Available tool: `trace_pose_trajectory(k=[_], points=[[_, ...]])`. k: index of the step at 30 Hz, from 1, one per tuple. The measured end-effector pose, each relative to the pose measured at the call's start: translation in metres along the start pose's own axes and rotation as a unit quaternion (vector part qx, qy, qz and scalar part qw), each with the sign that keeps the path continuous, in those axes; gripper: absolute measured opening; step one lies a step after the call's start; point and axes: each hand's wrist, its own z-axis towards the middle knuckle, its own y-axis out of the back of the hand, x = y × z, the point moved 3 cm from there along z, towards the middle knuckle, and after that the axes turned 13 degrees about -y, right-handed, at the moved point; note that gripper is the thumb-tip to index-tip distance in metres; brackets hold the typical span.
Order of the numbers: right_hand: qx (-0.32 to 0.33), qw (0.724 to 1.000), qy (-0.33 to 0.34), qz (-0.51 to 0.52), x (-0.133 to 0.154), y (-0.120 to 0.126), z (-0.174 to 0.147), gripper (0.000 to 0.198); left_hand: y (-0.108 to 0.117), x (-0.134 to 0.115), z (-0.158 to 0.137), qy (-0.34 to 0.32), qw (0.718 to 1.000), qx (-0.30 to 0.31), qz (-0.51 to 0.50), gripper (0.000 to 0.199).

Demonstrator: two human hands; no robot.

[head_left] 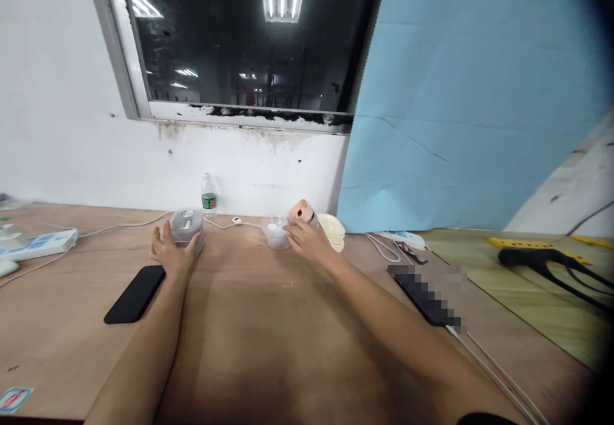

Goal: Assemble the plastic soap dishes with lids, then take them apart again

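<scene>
My left hand (pixel 175 252) is wrapped around the near side of a stack of clear plastic lidded containers (pixel 188 219), with fingers on its left and the thumb on its right. At the back of the table, my right hand (pixel 309 241) has its fingertips against the right rim of clear round plastic bowls (pixel 274 232), which look nested. Just behind that hand stand an orange-and-white paper item (pixel 301 209) and a stack of cream-coloured bowls (pixel 333 230), partly covered by the hand.
A black phone (pixel 135 294) lies beside my left forearm, and another dark phone (pixel 422 294) with a white cable lies to the right. A water bottle (pixel 208 193) stands against the wall. Power strips (pixel 45 244) and cables lie on the wooden table (pixel 249 335).
</scene>
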Motion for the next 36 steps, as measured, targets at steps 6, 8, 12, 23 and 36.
trace_pose_trajectory(k=[6, 8, 12, 23, 36], points=[[0.054, 0.987, 0.057, 0.144, 0.023, -0.055, -0.066, 0.024, -0.01, 0.008, 0.0, 0.001, 1.0, -0.002, -0.031, 0.073], [0.083, 0.98, 0.054, 0.172, 0.024, -0.071, -0.078, 0.023, -0.009, 0.009, -0.001, -0.004, 0.999, -0.034, -0.026, 0.071], [0.093, 0.97, -0.02, 0.224, 0.013, -0.076, -0.082, 0.022, -0.003, 0.0, -0.002, -0.074, 0.994, -0.084, -0.004, 0.072], [0.116, 0.78, -0.261, 0.556, -0.006, -0.092, -0.082, 0.064, -0.024, -0.126, -0.089, -0.414, 0.863, 0.204, -0.207, 0.063], [0.07, 0.823, -0.273, 0.493, 0.0, -0.091, -0.08, 0.064, -0.028, -0.134, -0.092, -0.281, 0.852, 0.386, -0.215, 0.104]])
